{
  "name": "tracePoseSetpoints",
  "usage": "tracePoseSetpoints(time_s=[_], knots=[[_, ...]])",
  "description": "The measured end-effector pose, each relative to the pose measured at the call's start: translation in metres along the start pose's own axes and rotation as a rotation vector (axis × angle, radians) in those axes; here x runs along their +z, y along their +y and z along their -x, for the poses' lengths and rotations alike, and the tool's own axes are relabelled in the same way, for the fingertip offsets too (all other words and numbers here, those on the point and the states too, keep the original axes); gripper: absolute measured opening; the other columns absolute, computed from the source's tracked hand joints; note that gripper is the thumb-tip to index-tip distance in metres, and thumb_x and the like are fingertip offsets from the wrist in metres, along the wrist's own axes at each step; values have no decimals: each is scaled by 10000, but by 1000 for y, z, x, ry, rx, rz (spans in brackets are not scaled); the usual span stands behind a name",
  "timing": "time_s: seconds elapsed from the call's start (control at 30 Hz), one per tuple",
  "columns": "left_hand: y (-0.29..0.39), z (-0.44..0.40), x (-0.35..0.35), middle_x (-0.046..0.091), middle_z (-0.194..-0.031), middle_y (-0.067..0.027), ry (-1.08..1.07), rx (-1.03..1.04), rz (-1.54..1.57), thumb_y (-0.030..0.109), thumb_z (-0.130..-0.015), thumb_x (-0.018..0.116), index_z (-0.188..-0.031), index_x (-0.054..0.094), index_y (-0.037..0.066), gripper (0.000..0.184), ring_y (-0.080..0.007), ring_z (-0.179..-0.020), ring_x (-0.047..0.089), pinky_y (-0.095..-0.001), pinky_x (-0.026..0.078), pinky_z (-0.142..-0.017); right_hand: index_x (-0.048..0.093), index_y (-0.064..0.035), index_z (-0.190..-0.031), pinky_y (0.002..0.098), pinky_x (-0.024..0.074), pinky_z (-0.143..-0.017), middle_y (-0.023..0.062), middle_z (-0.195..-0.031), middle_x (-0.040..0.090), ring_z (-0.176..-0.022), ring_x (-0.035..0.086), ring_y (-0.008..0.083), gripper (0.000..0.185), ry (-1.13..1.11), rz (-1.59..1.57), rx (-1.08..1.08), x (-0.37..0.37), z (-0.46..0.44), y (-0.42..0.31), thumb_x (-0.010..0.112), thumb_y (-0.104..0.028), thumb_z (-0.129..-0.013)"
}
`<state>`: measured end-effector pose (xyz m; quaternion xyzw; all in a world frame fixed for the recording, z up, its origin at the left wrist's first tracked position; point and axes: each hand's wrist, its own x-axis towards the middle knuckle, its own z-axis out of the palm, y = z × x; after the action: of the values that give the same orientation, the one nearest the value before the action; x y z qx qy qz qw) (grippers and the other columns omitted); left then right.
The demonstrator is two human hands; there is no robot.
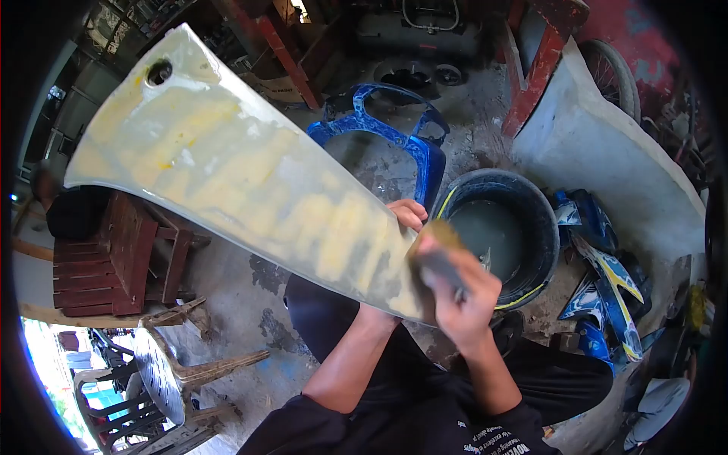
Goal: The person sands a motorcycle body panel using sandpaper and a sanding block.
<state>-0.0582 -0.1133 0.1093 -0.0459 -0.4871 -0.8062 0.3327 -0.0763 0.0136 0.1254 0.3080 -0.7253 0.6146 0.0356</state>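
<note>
A long grey panel with cream and yellow patches (pixel 227 171) slants across the view, its wide end with a round hole at the upper left. My left hand (pixel 408 214) grips the narrow end from beneath; its fingers show over the far edge and its wrist under the near edge. My right hand (pixel 462 292) is closed round a dark block (pixel 445 271) with a brownish sheet (pixel 442 236), pressed on the panel's narrow end. Motion blurs this hand and the block. Just right of them stands a black bucket (pixel 547 227) of cloudy water.
A blue plastic frame (pixel 428 163) lies on the floor beyond the panel. Blue, white and yellow fairings (pixel 607 277) lie right of the bucket. A red wooden bench (pixel 125 258) and a worn chair (pixel 163 371) stand at the left. A pale slab (pixel 599 152) leans at the right.
</note>
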Motion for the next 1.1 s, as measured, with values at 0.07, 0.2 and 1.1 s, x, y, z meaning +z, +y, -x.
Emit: tracePoseSetpoints(time_s=[0.07,0.2,1.1], knots=[[0,4,1,526,-1091,-62,21,-19,-22,257,-877,674,-1090,531,58,325,-247,-1162,481,-391,368,-1038,748,-18,-1011,355,561,-896,155,-1081,725,-998,716,285,275,-27,-14,-120,-2,0,3,711,65,-752],[6,3,4,528,-1082,-56,77,-122,-2,263,-907,644,-1074,534,60,285,-241,-1151,487,-386,373,-1032,750,-22,-1025,359,561,-896,154,-1082,725,-1004,715,292,285,-78,-82,-199,-1,0,-3,699,69,-760],[-3,6,-7,553,-1223,-112,121,-116,24,258,-958,546,-1220,559,5,364,-198,-1145,522,-336,418,-988,726,22,-1016,378,560,-931,155,-1094,716,-1078,690,306,242,-67,-133,-241,4,2,10,717,65,-778]])
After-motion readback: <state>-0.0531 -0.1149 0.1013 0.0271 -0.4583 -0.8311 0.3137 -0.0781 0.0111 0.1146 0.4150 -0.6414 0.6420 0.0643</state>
